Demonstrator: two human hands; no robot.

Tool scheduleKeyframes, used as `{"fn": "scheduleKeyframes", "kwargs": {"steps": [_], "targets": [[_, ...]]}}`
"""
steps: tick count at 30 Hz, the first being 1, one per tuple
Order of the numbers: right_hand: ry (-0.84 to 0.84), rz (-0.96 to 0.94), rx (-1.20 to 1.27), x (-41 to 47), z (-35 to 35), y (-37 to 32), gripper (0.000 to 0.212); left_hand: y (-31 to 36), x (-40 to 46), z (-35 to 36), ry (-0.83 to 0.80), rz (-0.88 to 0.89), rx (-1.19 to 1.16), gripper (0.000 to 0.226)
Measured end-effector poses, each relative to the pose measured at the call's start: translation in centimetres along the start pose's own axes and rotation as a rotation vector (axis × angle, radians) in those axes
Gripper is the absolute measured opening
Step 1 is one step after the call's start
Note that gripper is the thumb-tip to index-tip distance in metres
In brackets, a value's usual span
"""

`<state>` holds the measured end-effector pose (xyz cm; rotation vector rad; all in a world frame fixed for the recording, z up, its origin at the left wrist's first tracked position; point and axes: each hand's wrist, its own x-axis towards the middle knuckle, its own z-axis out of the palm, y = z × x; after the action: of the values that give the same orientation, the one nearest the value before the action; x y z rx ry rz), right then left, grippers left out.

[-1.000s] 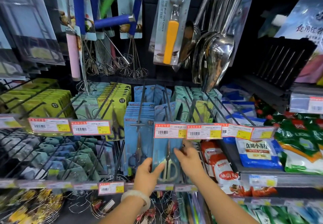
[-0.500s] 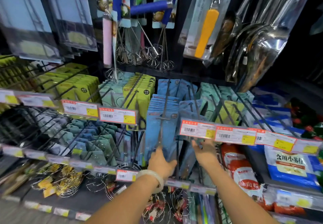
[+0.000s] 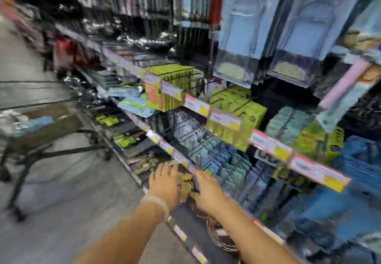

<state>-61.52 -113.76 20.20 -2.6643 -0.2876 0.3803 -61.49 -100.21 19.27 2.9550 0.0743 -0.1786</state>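
Frame heavily blurred. Your L hand (image 3: 165,181), pale bangle (image 3: 156,202) on wrist: fingers stretched fwd and spread, gripping nothing. Your R hand (image 3: 208,189) is just beside it, pointed same way; can't tell if its fingers grip anything. Yellowish packets (image 3: 186,180) sit btwn both hands, low on shelf, under price rail (image 3: 162,143). Touching or not: unclear. Trolley (image 3: 47,127) on floor, far L.

No legible text: shelf price tags (image 3: 225,119) and green packets (image 3: 243,107) blurred beyond reading.
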Motion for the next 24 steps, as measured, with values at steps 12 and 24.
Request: {"fn": "scheduleKeyframes", "kwargs": {"steps": [12,24], "targets": [[-0.128,-0.395,-0.141,15.6,9.3,-28.7,0.06,-31.9,1.6,-8.7,0.072,-0.419,-0.106,0.077],[-0.305,-0.595,-0.281,30.0,15.5,-44.7,0.062,-51.1,6.5,-10.1,0.076,-0.705,-0.216,0.082]]}}
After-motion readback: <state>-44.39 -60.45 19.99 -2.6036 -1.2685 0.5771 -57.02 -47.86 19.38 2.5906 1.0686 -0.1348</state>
